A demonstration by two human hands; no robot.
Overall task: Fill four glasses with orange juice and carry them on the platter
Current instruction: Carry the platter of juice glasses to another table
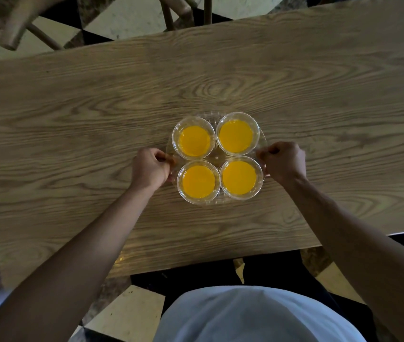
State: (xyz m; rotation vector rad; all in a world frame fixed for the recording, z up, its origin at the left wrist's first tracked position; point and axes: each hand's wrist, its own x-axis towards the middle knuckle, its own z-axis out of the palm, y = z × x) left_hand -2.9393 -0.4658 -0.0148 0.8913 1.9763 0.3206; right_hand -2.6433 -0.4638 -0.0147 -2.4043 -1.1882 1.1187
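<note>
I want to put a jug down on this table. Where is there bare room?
The wooden table is bare left of the left hand, right of the right hand, and beyond the platter toward the chair. The platter itself is crowded with four glasses.

Single head view, steep downward, close over table point(72, 144).

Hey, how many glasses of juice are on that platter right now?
4, in a square on the platter: far-left glass, far-right glass, near-left glass, near-right glass. None looks hidden.
</note>
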